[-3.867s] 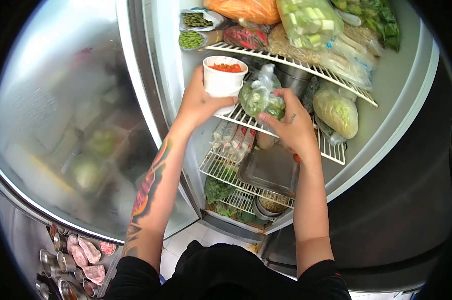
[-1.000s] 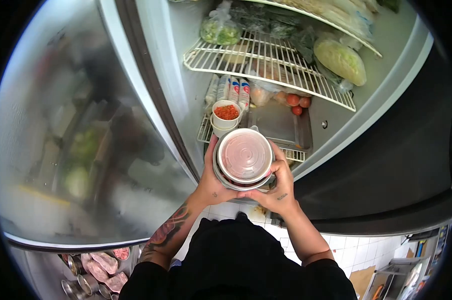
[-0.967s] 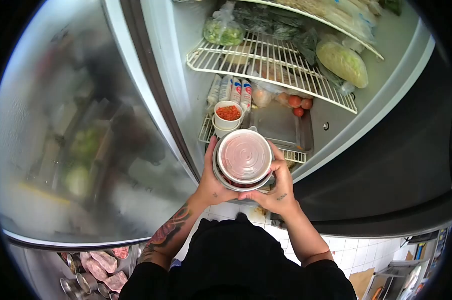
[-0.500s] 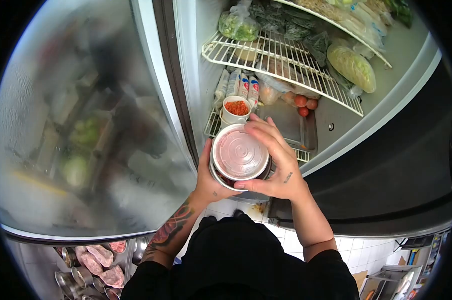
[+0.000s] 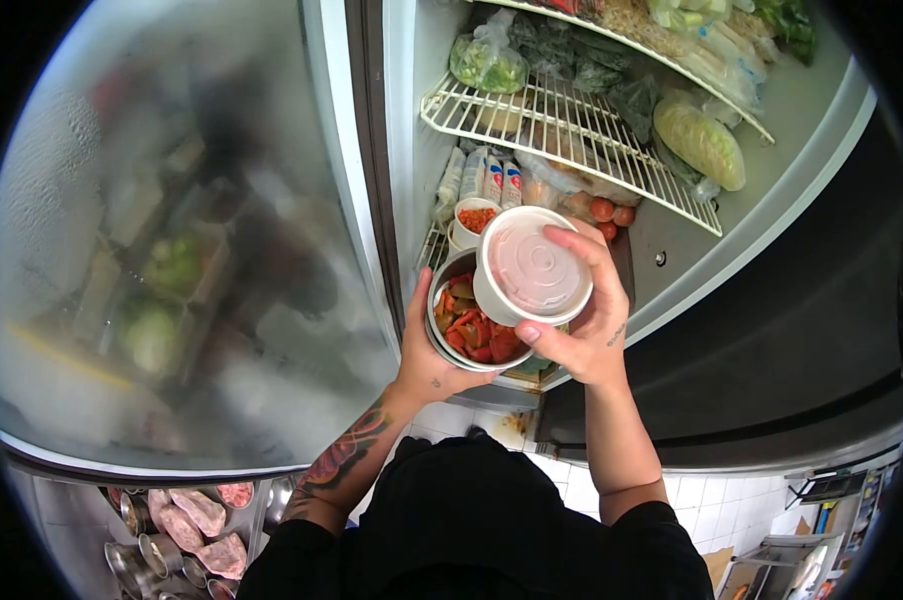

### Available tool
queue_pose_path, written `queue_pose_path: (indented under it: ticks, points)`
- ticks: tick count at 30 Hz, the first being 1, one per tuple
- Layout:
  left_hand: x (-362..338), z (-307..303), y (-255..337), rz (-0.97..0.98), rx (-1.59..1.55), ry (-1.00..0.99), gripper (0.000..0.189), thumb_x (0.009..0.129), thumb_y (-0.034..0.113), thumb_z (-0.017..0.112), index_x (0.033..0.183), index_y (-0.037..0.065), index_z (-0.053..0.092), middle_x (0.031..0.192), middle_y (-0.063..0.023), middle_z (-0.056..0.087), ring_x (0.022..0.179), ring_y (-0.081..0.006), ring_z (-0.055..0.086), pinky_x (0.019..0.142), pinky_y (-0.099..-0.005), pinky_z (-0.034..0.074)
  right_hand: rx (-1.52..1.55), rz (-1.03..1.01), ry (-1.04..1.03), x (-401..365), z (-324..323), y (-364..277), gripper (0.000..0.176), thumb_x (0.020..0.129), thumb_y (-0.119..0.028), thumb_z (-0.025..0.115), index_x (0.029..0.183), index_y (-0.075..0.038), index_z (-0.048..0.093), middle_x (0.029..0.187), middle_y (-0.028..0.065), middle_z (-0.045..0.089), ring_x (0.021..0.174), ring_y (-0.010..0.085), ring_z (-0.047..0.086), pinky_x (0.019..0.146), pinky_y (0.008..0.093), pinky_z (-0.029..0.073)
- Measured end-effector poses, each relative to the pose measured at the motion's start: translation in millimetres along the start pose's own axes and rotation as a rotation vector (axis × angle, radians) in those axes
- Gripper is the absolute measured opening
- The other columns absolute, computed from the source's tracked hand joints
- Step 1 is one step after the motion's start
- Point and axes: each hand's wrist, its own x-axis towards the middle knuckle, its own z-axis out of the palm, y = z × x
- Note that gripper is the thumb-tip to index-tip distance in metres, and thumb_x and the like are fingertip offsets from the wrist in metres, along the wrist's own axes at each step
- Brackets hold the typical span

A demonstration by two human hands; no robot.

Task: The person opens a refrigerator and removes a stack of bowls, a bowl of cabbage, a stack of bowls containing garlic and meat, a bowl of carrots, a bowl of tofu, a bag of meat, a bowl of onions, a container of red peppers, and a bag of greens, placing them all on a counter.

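My left hand point(image 5: 431, 340) is wrapped around a round container of cut red peppers point(image 5: 474, 332), held up in front of the open fridge. The container has a pale rim and no lid on it. In my right hand point(image 5: 593, 315) is a white tub point(image 5: 535, 262) with a translucent lid, gripped by its sides with thumb and fingers. The tub is slightly tilted and overlaps the right part of the pepper container in view. Just behind them, a white cup of chopped orange-red pieces point(image 5: 478, 218) stands on the lower fridge shelf.
White wire shelves point(image 5: 572, 135) hold bagged greens point(image 5: 489, 62) and a wrapped cabbage point(image 5: 700, 146). Tomatoes point(image 5: 604, 211) and white tubes point(image 5: 492, 178) sit lower. A fogged glass door point(image 5: 172, 250) stands to the left. Raw meat point(image 5: 200, 512) and metal pots lie at bottom left.
My right hand has moved the lidded tub to the right and up, away from the pepper container. The peppers, mostly covered before, now show. The view has shifted slightly.
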Motion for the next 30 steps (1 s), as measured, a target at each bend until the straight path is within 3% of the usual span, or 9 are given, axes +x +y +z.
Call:
queue_pose_path:
  ticks: [8, 12, 20, 21, 22, 24, 26, 28, 30]
  points:
    - [-12, -8, -10, 0.089, -0.042, -0.012, 0.139, 0.059, 0.022, 0.101, 0.158, 0.002, 0.005, 0.154, -0.0205, 0.034, 0.143, -0.0321, 0.041, 0.119, -0.0471, 0.036, -0.247, -0.083, 0.153, 13, -11, 2, 0.075, 0.067, -0.027, 0.091, 0.129, 0.000, 0.059, 0.134, 0.0215, 0.052, 0.126, 0.0334, 0.055, 0.106, 0.0431, 0.045]
    - [-21, -20, -4, -0.128, 0.009, 0.033, 0.138, 0.058, 0.026, 0.101, 0.157, 0.002, 0.008, 0.152, -0.0195, 0.034, 0.142, -0.0305, 0.041, 0.118, -0.0459, 0.037, -0.241, -0.092, 0.349, 73, -13, -13, 0.068, 0.074, -0.030, 0.089, 0.126, 0.001, 0.060, 0.124, 0.0176, 0.059, 0.118, 0.0298, 0.061, 0.103, 0.0416, 0.047]
    - [-39, -36, -12, -0.190, 0.072, 0.139, 0.130, 0.058, 0.026, 0.100, 0.153, 0.000, 0.015, 0.148, -0.0186, 0.037, 0.138, -0.0287, 0.044, 0.116, -0.0436, 0.038, -0.638, 0.100, 0.222, 168, -39, 94, 0.077, 0.085, -0.047, 0.078, 0.137, 0.003, 0.055, 0.132, 0.0285, 0.058, 0.116, 0.0399, 0.062, 0.102, 0.0418, 0.049]
    - [-44, -38, -13, -0.165, 0.090, 0.161, 0.130, 0.058, 0.026, 0.100, 0.153, 0.000, 0.015, 0.148, -0.0191, 0.036, 0.138, -0.0289, 0.044, 0.116, -0.0436, 0.038, -0.859, -0.030, 0.287, 160, -33, 86, 0.068, 0.089, -0.038, 0.076, 0.137, 0.006, 0.053, 0.131, 0.0289, 0.058, 0.118, 0.0409, 0.060, 0.102, 0.0420, 0.048]
    - [-51, -39, -15, -0.142, 0.108, 0.185, 0.130, 0.058, 0.025, 0.100, 0.153, 0.000, 0.014, 0.148, -0.0197, 0.036, 0.138, -0.0292, 0.044, 0.116, -0.0437, 0.038, -0.855, -0.022, 0.282, 149, -29, 74, 0.068, 0.089, -0.038, 0.076, 0.137, 0.006, 0.053, 0.131, 0.0289, 0.058, 0.118, 0.0409, 0.060, 0.102, 0.0420, 0.048]
    - [-69, -42, -20, -0.171, 0.110, 0.199, 0.129, 0.059, 0.024, 0.100, 0.152, -0.001, 0.014, 0.147, -0.0202, 0.035, 0.139, -0.0296, 0.043, 0.117, -0.0441, 0.037, -0.718, -0.366, 0.402, 118, -22, 51, 0.059, 0.092, -0.024, 0.074, 0.137, 0.007, 0.052, 0.132, 0.0272, 0.058, 0.122, 0.0384, 0.059, 0.106, 0.0426, 0.046]
    - [-81, -38, -22, -0.130, 0.122, 0.281, 0.113, 0.063, 0.017, 0.095, 0.149, -0.002, 0.024, 0.141, -0.0194, 0.049, 0.130, -0.0286, 0.055, 0.111, -0.0422, 0.046, -0.238, -0.160, 0.440, 56, 2, 58, 0.056, 0.093, -0.012, 0.073, 0.140, 0.006, 0.049, 0.131, 0.0242, 0.058, 0.125, 0.0343, 0.058, 0.110, 0.0439, 0.043]
    - [-92, -38, -26, -0.160, 0.139, 0.289, 0.115, 0.063, 0.017, 0.096, 0.149, -0.002, 0.023, 0.141, -0.0196, 0.048, 0.132, -0.0290, 0.054, 0.112, -0.0423, 0.045, -0.138, 0.052, 0.368, 4, 29, 93, 0.068, 0.090, -0.012, 0.076, 0.146, 0.006, 0.041, 0.137, 0.0221, 0.053, 0.129, 0.0306, 0.053, 0.113, 0.0445, 0.040]
    - [-98, -34, -26, -0.157, 0.163, 0.325, 0.115, 0.063, 0.018, 0.096, 0.149, -0.002, 0.023, 0.141, -0.0194, 0.048, 0.132, -0.0292, 0.054, 0.112, -0.0424, 0.044, -0.256, 0.226, 0.295, -31, 54, 163, 0.091, 0.083, -0.013, 0.083, 0.153, 0.006, 0.027, 0.145, 0.0249, 0.044, 0.136, 0.0343, 0.046, 0.117, 0.0454, 0.036]
